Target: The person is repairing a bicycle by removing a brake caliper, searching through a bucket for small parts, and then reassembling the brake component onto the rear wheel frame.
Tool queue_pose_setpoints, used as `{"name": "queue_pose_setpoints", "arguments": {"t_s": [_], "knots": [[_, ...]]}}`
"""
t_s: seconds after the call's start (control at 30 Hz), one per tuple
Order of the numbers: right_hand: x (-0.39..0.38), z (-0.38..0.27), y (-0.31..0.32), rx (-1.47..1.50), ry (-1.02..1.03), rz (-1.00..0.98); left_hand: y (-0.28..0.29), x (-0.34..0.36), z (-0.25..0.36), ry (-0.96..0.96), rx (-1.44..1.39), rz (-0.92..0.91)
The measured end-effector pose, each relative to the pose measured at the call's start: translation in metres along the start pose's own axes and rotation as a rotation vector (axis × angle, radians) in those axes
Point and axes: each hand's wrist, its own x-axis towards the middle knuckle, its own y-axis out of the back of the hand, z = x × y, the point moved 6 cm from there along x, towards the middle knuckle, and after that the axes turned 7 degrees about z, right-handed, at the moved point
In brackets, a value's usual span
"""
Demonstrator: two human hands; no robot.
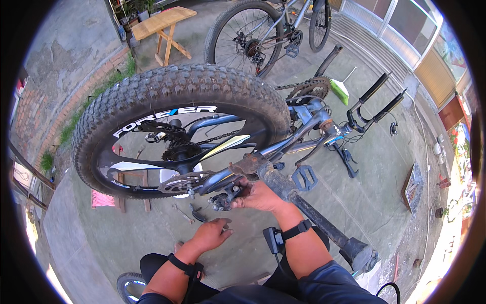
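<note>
1. The right hand (258, 196) is closing its thumb and fingers around a small black metal bicycle fitting (221, 201), which is protruding just left of the grip.
2. The left hand (210, 235) is hovering empty, below and left of the grip, its fingers curving loosely and its thumb standing apart.
3. Bold white lettering with a blue accent is arching across the black rim of a thick, knobby-tyred wheel (182, 81), above and left of the grip; smaller marks lower on the rim are proving too tiny to read.
4. The fitting is looking dark, scuffed and blocky, with a bolt-like piece showing beside the thumb.
5. A glossy dark-blue metal bicycle frame (273, 149) is running above the grip, while a round silver brake disc (183, 182) is sitting above and left of it.
6. A worn grey metal tube (324, 215) is slanting away to the grip's lower right.
7. A slim silver metal wrench (183, 214) is lying on the green-grey ground (372, 202), left of the grip.
</note>
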Motion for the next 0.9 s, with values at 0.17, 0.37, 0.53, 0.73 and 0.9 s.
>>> {"name": "queue_pose_setpoints", "arguments": {"t_s": [0.17, 0.37, 0.53, 0.73, 0.9], "knots": [[-0.005, -0.002, -0.008, -0.038, -0.041, 0.035, -0.007, -0.013, -0.003, -0.004, -0.005, 0.011], [-0.004, -0.007, -0.005, -0.110, -0.038, 0.091, -0.005, -0.013, -0.003, -0.005, -0.011, 0.062], [-0.004, 0.014, 0.000, 0.024, 0.037, 0.095, -0.009, -0.020, 0.003, -0.021, 0.002, 0.071], [-0.007, 0.009, -0.001, -0.028, 0.086, 0.083, -0.004, -0.027, 0.010, -0.014, -0.020, 0.090], [-0.011, 0.000, -0.009, -0.010, 0.137, 0.148, 0.011, -0.032, 0.025, 0.050, -0.089, 0.139]]}}
